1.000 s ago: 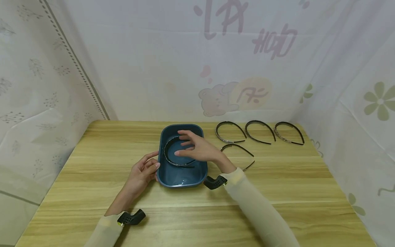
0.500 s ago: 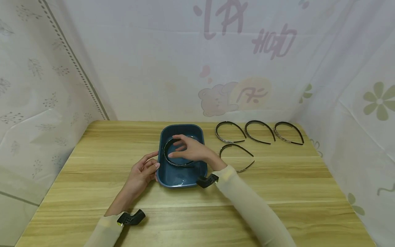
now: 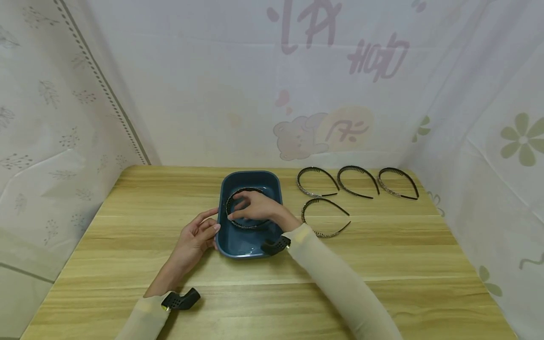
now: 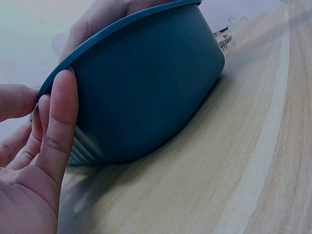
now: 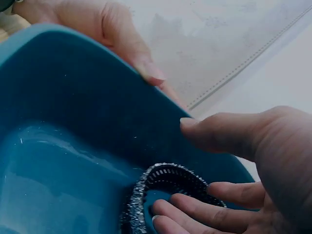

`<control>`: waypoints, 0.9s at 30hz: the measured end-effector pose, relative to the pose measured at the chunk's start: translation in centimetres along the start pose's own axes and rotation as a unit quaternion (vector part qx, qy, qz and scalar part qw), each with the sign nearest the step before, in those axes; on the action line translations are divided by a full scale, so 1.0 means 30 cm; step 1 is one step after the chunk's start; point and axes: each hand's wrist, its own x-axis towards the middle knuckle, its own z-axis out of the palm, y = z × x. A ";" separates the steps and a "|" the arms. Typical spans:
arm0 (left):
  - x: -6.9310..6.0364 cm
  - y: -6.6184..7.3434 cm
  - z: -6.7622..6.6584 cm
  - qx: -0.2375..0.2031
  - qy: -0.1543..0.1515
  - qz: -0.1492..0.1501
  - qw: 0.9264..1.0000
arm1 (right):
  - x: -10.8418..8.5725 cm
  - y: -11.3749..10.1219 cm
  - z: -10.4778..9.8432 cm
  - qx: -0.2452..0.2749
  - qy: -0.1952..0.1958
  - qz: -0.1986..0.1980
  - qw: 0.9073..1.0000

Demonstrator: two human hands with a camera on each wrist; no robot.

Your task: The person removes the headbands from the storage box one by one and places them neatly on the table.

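Observation:
A dark blue plastic basin [image 3: 238, 246] stands on the table, with a black toothed headband [image 3: 243, 227] with glittery trim lying inside; a second may be stacked with it. My left hand [image 3: 193, 241] grips the basin's left rim, thumb and fingers on either side of the wall [image 4: 146, 92]. Inside the basin, my right hand [image 3: 259, 206] hovers over the headband. Its thumb is held apart from the fingers, and the right wrist view has the fingers [image 5: 209, 212] reaching across the headband's loop [image 5: 136, 207]. Contact with the band cannot be made out.
Right of the basin, three headbands stand in a back row: one on the left [image 3: 318, 182], one in the middle [image 3: 340, 179] and one on the right [image 3: 395, 191]. Another headband [image 3: 325, 200] lies in front of them. Patterned cloth [image 3: 212, 94] hangs around the wooden table [image 3: 238, 302].
My right hand has moved left and slightly lower in the basin, away from above the front headband, which shows more fully now. The left hand and basin have stayed put.

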 end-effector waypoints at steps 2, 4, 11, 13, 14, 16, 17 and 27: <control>0.000 0.000 0.000 -0.003 0.000 -0.001 1.000 | 0.005 0.000 0.007 0.006 -0.004 -0.001 1.000; 0.000 0.001 0.001 -0.005 0.001 -0.003 1.000 | 0.011 0.001 0.014 0.010 -0.005 -0.002 1.000; -0.003 0.006 0.006 -0.001 0.008 -0.006 1.000 | 0.031 0.000 0.034 -0.002 0.012 0.006 1.000; -0.003 0.007 0.007 -0.001 0.008 -0.006 1.000 | 0.035 0.000 0.037 -0.002 0.018 0.012 1.000; -0.003 0.007 0.008 -0.002 0.008 -0.006 1.000 | 0.037 0.001 0.039 -0.001 0.021 0.014 1.000; -0.002 0.009 0.010 -0.003 0.008 -0.007 1.000 | 0.040 0.002 0.041 0.001 0.026 0.017 1.000; -0.002 0.009 0.010 -0.003 0.009 -0.008 1.000 | 0.040 0.002 0.042 0.000 0.028 0.016 0.999; 0.000 0.010 0.009 -0.004 0.013 -0.002 1.000 | 0.052 0.006 0.052 -0.013 0.049 0.020 0.999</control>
